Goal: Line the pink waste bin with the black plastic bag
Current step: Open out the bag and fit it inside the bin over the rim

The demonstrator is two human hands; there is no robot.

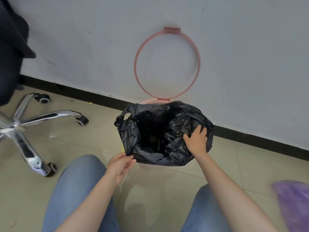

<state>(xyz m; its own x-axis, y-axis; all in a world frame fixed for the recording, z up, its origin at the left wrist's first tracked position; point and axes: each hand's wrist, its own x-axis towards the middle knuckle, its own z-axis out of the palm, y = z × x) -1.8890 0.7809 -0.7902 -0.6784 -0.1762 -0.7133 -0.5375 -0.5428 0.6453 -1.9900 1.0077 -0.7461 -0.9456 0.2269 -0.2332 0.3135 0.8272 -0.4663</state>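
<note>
At centre frame the black plastic bag [160,131] is spread open over the pink waste bin [150,101], hiding most of it. The left hand [121,164] pinches the bag's near edge. The right hand [197,141], fingers spread, presses flat on the bag's right inner side. The bin's ring [167,63] stands raised against the wall.

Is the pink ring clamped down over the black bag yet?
No, the pink ring stands flipped up against the wall, while the black bag is draped open over the bin below.

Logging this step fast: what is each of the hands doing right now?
Left hand: closed, pinching the near edge of the black plastic bag.
Right hand: open, fingers spread, pressing on the bag's right side.
</note>
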